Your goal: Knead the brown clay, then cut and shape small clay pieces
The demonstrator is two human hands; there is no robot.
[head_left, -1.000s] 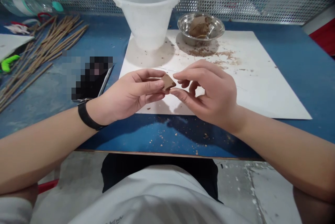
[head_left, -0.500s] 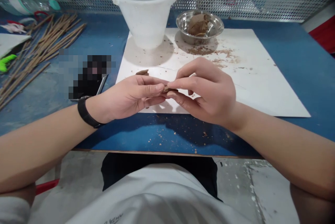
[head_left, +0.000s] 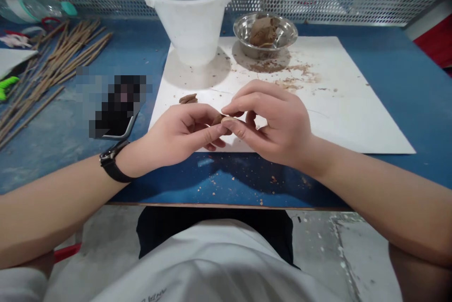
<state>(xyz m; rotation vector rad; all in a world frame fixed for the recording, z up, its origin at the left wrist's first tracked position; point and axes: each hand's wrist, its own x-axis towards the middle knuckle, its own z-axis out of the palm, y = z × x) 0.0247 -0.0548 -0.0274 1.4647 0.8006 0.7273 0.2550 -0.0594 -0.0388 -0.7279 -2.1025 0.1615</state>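
Between my fingertips is a small piece of brown clay [head_left: 219, 119], mostly covered by the fingers. My left hand [head_left: 183, 135] pinches it from the left, thumb in front. From the right, my right hand [head_left: 277, 121] closes thumb and forefinger on the same piece, and both thumbs meet there. The hands are held above the near edge of a white board [head_left: 349, 104]. Just behind my left hand, another small lump of clay [head_left: 188, 99] lies on the board.
A white bucket [head_left: 187, 19] and a metal bowl [head_left: 243, 38] with a large clay lump [head_left: 263, 31] stand at the back of the board. Left are a phone [head_left: 116, 109], thin sticks [head_left: 67, 52] and a plastic bottle [head_left: 38, 8]. Crumbs dot the blue table [head_left: 169, 189].
My left thumb has shifted lower and my right thumb has come up against it, hiding more of the clay. The left wrist has turned a little. The view has shifted slightly.
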